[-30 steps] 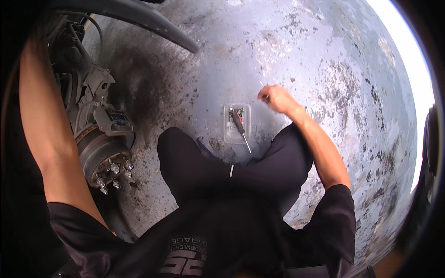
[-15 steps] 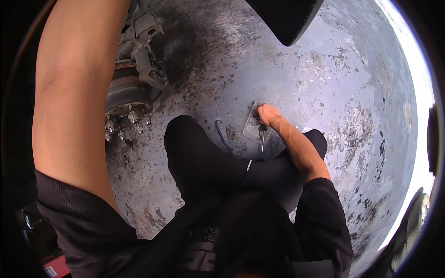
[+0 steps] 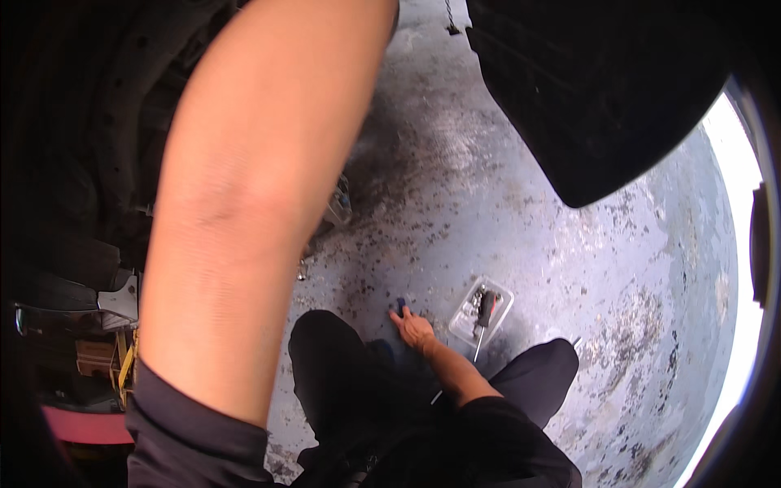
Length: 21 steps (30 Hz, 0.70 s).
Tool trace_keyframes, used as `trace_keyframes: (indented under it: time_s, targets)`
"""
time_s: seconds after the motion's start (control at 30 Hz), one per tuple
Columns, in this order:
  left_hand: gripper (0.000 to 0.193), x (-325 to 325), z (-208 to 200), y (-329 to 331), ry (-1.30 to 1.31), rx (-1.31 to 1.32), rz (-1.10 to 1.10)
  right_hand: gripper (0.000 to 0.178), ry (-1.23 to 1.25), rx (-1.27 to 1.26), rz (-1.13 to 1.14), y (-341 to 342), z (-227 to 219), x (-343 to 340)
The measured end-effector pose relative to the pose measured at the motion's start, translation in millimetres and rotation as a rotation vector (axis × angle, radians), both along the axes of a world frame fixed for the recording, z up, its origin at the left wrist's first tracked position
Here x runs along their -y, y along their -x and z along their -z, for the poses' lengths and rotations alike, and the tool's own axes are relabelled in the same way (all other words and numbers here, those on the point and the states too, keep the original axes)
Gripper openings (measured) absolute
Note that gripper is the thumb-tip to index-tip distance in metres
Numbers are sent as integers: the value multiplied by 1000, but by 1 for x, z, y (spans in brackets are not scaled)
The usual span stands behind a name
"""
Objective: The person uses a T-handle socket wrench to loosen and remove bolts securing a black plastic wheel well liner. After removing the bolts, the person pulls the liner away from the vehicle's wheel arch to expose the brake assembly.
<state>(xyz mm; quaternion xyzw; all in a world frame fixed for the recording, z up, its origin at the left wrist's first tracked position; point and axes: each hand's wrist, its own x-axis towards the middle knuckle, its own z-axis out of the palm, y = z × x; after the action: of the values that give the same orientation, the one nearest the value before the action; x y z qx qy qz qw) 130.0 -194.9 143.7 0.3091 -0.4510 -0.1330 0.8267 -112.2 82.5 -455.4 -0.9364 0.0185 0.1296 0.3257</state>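
Note:
My right hand [image 3: 413, 328] is low over the floor in front of my knees. Its thumb and fingers close around a slim dark blue curved piece [image 3: 400, 302], whose end sticks out past the fingertips; the hand covers the rest. To the right of it stands a clear plastic tub [image 3: 508, 302] with small metal parts inside. A screwdriver [image 3: 488, 309] with a black and red handle lies across the tub, its shaft poking over the near rim. My left arm is raised across the view, and its hand is out of sight beyond the upper edge.
A large black panel [image 3: 586, 98] hangs at the upper right. Behind my left arm, part of the brake assembly [image 3: 339, 203] shows. Dark vehicle underparts [image 3: 106, 122] fill the left side, with a yellow metal frame [image 3: 126, 366] below. The concrete floor [image 3: 618, 325] is worn and stained.
My right hand has left the tub and moved left to the blue piece. The screwdriver now rests on the tub. With the view shifted, my left arm hides most of the brake assembly.

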Motion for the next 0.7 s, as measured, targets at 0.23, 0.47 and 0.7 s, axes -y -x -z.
trace_keyframes:
  time_s: [0.23, 0.47, 0.7]
  targets:
    - [95, -22, -12, 12, -52, 33, 126, 31, 280, 215, -220, -2, 7, 14]
    - [94, -23, -19, 10, -161, 27, 191, 30, 217, 119, -80, -37, 4, 47]
    - [69, -55, -48, -1, -185, 119, 2, 37, 158, 260, 359, -25, -6, 56]
